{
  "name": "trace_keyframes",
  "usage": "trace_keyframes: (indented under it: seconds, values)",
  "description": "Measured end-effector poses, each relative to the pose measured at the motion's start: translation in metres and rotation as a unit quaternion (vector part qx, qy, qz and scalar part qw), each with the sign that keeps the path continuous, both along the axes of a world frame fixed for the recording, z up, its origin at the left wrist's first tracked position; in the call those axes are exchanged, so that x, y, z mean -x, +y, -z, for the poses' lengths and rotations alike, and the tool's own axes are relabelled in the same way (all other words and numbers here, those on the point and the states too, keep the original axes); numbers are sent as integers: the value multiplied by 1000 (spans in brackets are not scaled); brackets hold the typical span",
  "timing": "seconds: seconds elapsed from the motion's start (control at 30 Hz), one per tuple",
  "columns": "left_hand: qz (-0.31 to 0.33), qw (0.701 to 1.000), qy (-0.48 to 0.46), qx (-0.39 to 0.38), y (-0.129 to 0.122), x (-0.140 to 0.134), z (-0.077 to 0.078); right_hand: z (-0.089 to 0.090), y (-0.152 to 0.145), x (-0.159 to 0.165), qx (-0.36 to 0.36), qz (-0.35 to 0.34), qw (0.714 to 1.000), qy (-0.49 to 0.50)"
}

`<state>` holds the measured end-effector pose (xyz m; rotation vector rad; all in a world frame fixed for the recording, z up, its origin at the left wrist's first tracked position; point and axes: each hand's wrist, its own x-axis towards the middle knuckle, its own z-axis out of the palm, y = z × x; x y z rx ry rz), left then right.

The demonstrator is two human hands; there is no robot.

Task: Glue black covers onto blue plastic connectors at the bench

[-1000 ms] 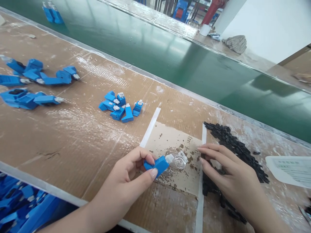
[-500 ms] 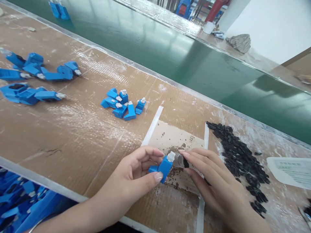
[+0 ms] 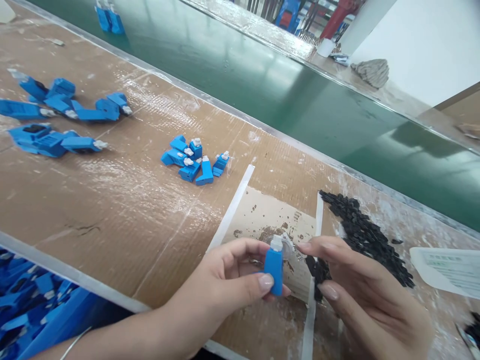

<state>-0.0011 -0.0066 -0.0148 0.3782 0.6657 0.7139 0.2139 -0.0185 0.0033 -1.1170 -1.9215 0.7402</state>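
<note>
My left hand [image 3: 240, 275] is closed around a small blue plastic part [image 3: 273, 270] with a white peg [image 3: 276, 243] pointing up. The thumb presses on its near face. Just behind the part lies a clear round dish [image 3: 287, 247], partly hidden by it. My right hand [image 3: 367, 290] is to the right, thumb and index finger apart, with no held piece that I can make out. Several small black pieces [image 3: 318, 275] show in the gap between those fingers, seemingly on the table beyond.
A stained cardboard sheet [image 3: 277, 205] is taped to the table. At right are a heap of black pieces [image 3: 371, 235] and a white printed sheet [image 3: 446, 270]. Blue parts [image 3: 191, 160] lie left of centre. A blue-part bin [image 3: 26, 300] is lower left; a green belt [image 3: 240, 75] runs behind.
My right hand has drawn back to the right from the dish, its fingers spreading; the black piece between them earlier is no longer there. My left hand has moved right, turning the blue part upright.
</note>
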Motion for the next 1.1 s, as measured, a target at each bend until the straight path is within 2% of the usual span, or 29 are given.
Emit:
trace_keyframes:
  seconds: [0.13, 0.3, 0.47, 0.67, 0.87, 0.93, 1.03, 1.1]
  values:
    - [5, 998, -62, 26, -7, -14, -2, -4, -8, 3, 31, 15, 998, 54]
    - [-17, 997, -70, 40, -12, -19, 2, -4, -12, 4, 48, 7, 997, 56]
    - [-13, 996, -81, 33, -13, -19, 4, -5, -12, 3, 45, -12, 997, 57]
    - [-12, 996, -78, 42, -12, -18, 2, -4, -2, -1, -56, -88, 993, -62]
    - [-15, 998, -61, 31, -12, -13, 0, 15, -8, 13, -193, -62, 973, -107]
    - [-20, 998, -49, 22, -11, -12, -2, 17, -10, 15, -185, -79, 970, -134]
    - [-39, 998, -41, 14, -4, -10, -6, 9, -7, 9, -146, -93, 966, -191]
    - [-67, 997, -28, 0, 4, -5, -9, 1, -1, -4, -146, -39, 965, -216]
